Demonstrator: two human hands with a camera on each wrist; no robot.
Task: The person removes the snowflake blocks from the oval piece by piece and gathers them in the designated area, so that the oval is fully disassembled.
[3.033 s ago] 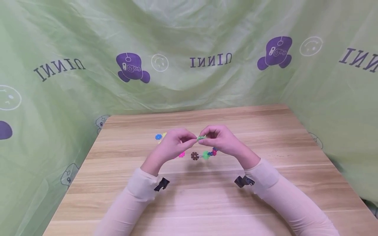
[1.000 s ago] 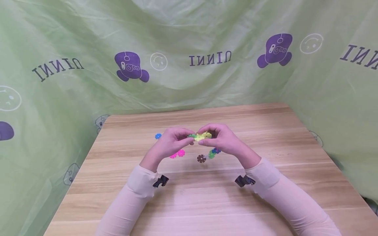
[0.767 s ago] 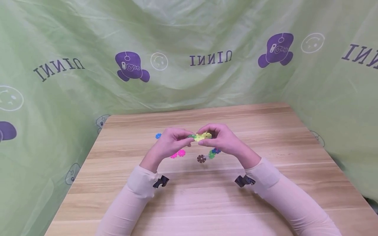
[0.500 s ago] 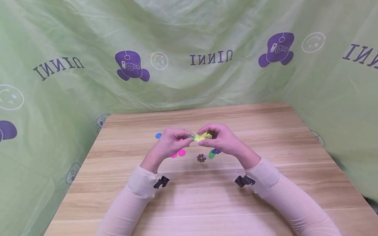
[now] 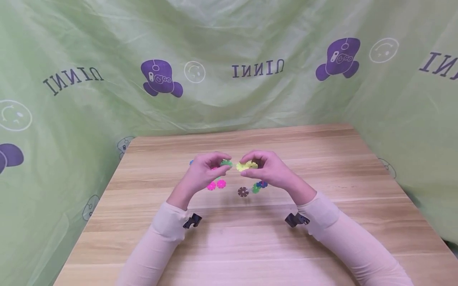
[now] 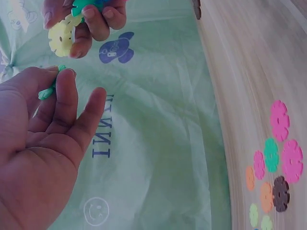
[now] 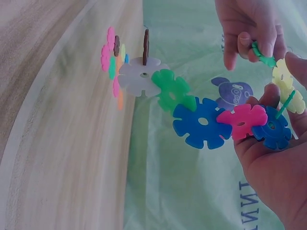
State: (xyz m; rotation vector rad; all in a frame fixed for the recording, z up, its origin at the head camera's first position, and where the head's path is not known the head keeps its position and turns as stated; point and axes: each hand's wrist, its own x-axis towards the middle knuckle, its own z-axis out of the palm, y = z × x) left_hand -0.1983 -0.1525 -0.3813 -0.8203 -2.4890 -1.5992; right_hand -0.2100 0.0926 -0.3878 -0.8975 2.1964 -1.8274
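The left hand (image 5: 205, 174) pinches a green disc (image 5: 226, 163), half hidden by fingers. Just beside the disc, the right hand (image 5: 266, 169) pinches a yellow disc (image 5: 245, 166) ending a chain (image 7: 201, 122) above the table (image 5: 250, 238).

The head view looks forward and down over the whole tabletop (image 5: 322, 167) from the near edge. Both wrist views sit close, facing the green sheet (image 6: 158, 120) across the tabletop; all three share the hands.

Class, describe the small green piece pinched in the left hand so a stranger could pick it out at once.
Above the middle of the wooden table, find the left hand. Its thumb and fingertip pinch a green disc. Alone among the pieces, it is held by itself, apart from the chain.
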